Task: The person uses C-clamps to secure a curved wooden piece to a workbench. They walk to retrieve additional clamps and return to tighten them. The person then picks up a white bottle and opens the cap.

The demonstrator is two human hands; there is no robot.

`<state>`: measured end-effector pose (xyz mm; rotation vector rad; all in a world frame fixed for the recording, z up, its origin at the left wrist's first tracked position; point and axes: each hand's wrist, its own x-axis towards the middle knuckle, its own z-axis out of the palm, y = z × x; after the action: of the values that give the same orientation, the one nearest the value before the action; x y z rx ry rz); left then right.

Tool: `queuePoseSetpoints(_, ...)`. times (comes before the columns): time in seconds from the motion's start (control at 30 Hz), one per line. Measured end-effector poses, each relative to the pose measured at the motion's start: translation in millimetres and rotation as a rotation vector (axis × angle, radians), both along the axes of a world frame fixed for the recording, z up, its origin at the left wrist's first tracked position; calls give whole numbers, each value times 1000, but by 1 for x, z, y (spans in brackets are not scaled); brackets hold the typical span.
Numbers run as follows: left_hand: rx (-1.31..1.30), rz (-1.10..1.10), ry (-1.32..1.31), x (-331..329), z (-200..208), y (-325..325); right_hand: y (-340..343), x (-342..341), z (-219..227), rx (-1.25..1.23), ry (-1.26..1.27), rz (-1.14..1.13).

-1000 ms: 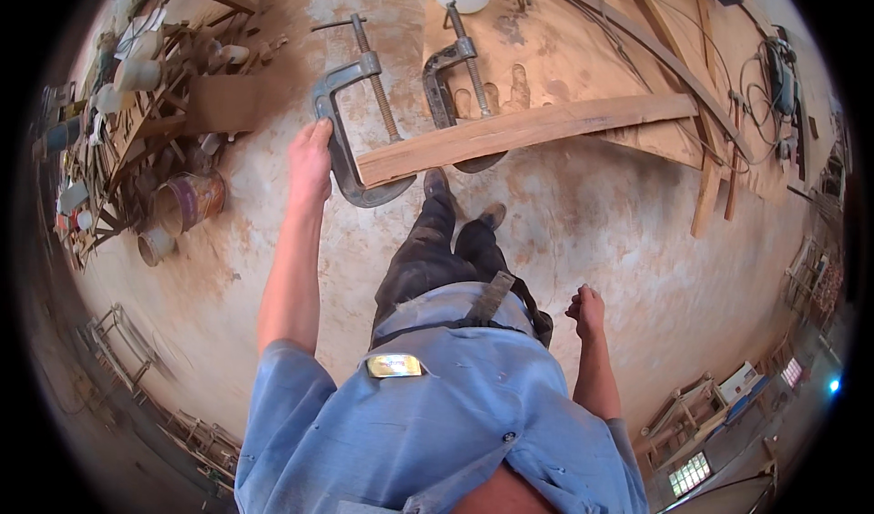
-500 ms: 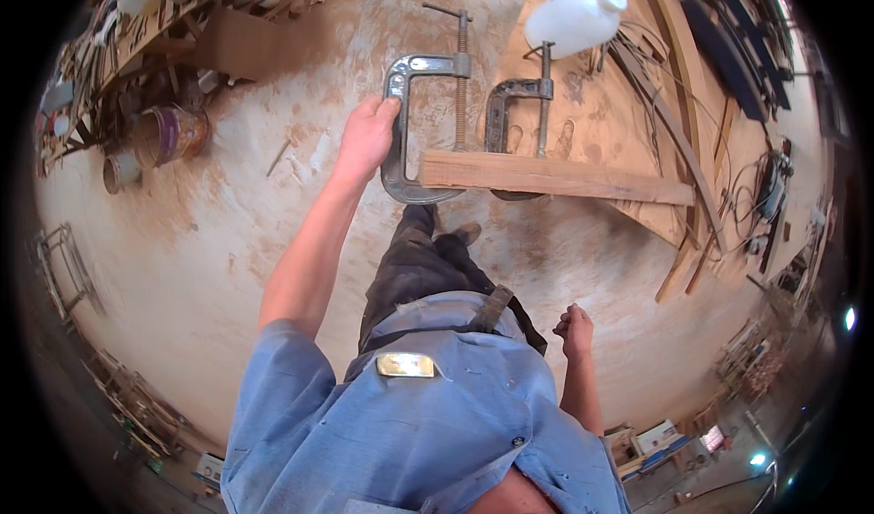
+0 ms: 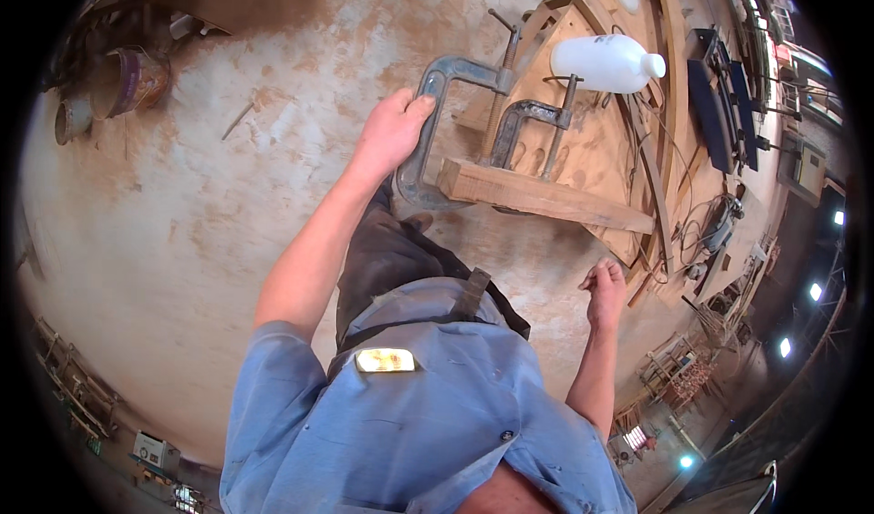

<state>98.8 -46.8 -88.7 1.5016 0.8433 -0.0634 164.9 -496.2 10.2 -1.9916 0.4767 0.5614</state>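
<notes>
My left hand (image 3: 393, 133) is wrapped round the back of a large grey C-clamp (image 3: 415, 173), whose threaded screw stands on the far side from my fingers. The clamp's lower arm reaches around the near end of a squared wooden beam (image 3: 555, 200). A smaller dark C-clamp (image 3: 506, 139) sits on the same beam, just right of the large one. The beam lies along the near edge of a plywood worktop (image 3: 608, 141). Below that edge, my right hand (image 3: 604, 286) hangs apart from everything, its fingers curled in with nothing visible in them.
A white plastic bottle (image 3: 596, 62) lies on its side on the worktop. Curved wooden strips (image 3: 651, 163), cables and a power tool (image 3: 724, 223) are at the right. Buckets (image 3: 132, 81) stand on the floor at the far left, with a thin stick (image 3: 238, 120) nearer.
My view has turned, so the worktop looks tilted. My left hand still grips the large clamp, which now leans more. My right hand has risen a little toward the worktop edge.
</notes>
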Motion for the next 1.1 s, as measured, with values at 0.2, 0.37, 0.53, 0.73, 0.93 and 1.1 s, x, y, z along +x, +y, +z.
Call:
queuePoseSetpoints(0.2, 19, -7, 36, -1, 20, 5, 68, 51, 52, -140, -204, 167)
queuePoseSetpoints(0.37, -51, 47, -33, -10, -7, 7, 120, 100, 75, -192, -341, 301)
queuePoseSetpoints(0.53, -230, 63, -45, -12, -6, 12, 186, 159, 88, -484, -593, 531)
queuePoseSetpoints(0.73, -222, 135, -4, -25, 7, 20, 242, 219, 61, -853, -797, 770)
queuePoseSetpoints(0.93, -190, 117, 32, -54, 7, 24, 261, 249, 52, -985, -581, 865)
queuePoseSetpoints(1.1, -14, 190, -15, -67, 16, 19, 259, 247, 85, -977, -750, 935)
